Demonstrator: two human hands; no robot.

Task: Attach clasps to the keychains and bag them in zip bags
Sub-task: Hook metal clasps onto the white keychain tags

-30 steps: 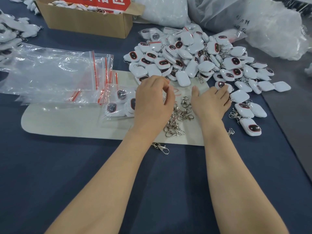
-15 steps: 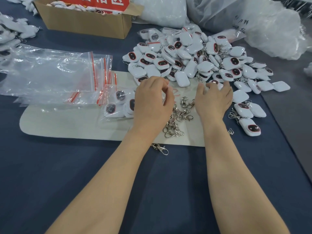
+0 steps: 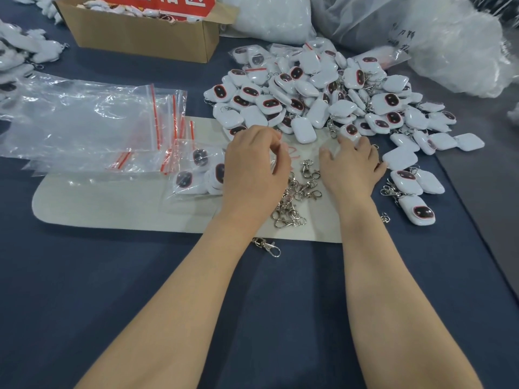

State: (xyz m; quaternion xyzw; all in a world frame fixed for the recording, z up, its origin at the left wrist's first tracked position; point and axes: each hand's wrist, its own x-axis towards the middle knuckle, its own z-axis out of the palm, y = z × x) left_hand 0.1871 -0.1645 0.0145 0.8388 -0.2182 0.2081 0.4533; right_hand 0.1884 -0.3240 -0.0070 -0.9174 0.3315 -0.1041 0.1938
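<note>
A big heap of white keychains (image 3: 323,94) with dark red-rimmed faces lies at the back right. Loose silver clasps (image 3: 297,197) are piled on a beige mat (image 3: 126,203) between my hands. My left hand (image 3: 252,169) hovers over the mat with its fingers curled downward; what is under them is hidden. My right hand (image 3: 351,167) has its fingers spread, the tips touching a keychain (image 3: 351,130) at the heap's near edge. Empty zip bags (image 3: 84,122) with red seals lie to the left. A filled bag of keychains (image 3: 199,172) sits beside my left hand.
One stray clasp (image 3: 266,245) lies on the dark blue cloth just off the mat. A cardboard box (image 3: 140,32) stands at the back left, and bulky white plastic sacks (image 3: 449,46) at the back right. A few keychains (image 3: 415,209) lie apart to the right.
My right hand slid forward and left toward the heap's edge, and its fingers now rest on a keychain. My left hand has stayed curled in the same spot.
</note>
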